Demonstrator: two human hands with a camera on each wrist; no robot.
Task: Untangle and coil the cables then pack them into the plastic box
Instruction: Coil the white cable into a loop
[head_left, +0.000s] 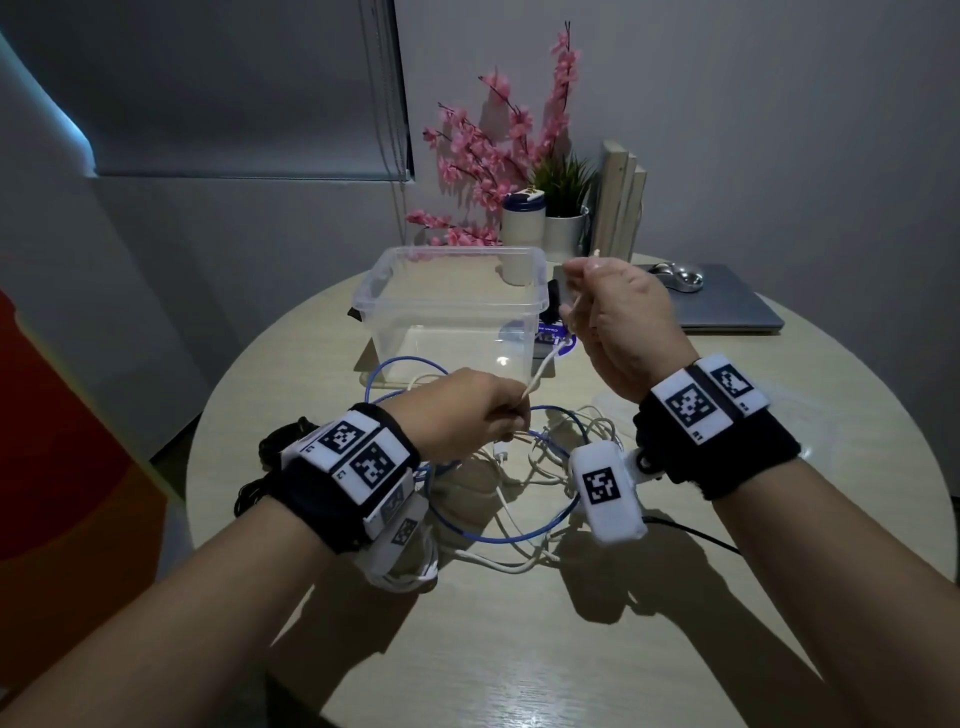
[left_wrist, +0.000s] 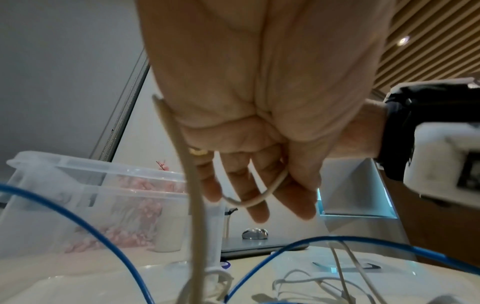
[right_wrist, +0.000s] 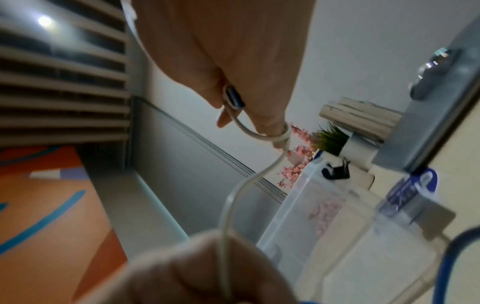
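Though blurred, both hands' fingers (left_wrist: 259, 185) pinched on white cable (head_left: 176, 370), its plug (right_wrist: 233, 98) half-hidden.

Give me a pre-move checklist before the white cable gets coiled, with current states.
1. Right hand holds the plug end of the white cable: ok, connector pinched between its fingers in the right wrist view.
2. Left hand grips the same cable lower down: ok.
3. Span between the hands free of snags: ok, it runs clear.
4. Rest of the white cable free of the blue cable: not ok, both lie in the heap on the table.
5. Plastic box open and ready: ok, no lid, nothing inside.
6. Far end of the white cable located: cannot tell.
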